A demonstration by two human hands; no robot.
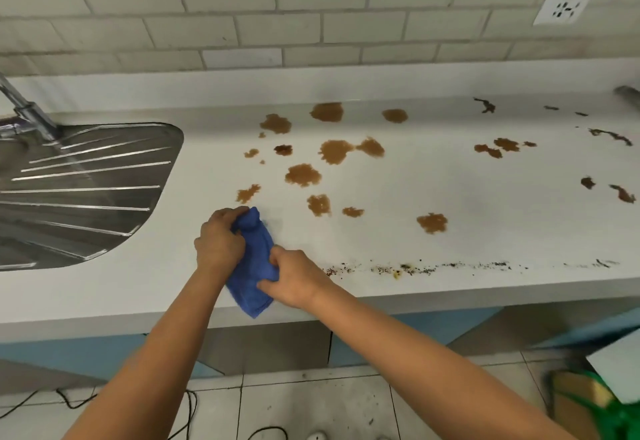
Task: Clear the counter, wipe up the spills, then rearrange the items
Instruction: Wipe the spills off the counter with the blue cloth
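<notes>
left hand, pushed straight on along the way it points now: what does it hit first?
Likely the small brown spill just beyond the blue cloth that the left hand grips at its far end. The hand points away across the white counter; more brown patches lie farther on. The exact line is uncertain.

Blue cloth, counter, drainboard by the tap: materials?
Blue cloth: looks like terry or microfibre, with a fuzzy nap, bunched softly in both hands. Counter: smooth white, faintly glossy, stone or laminate, can't tell. Drainboard: ribbed stainless steel, with a brushed reflective sheen.
</notes>
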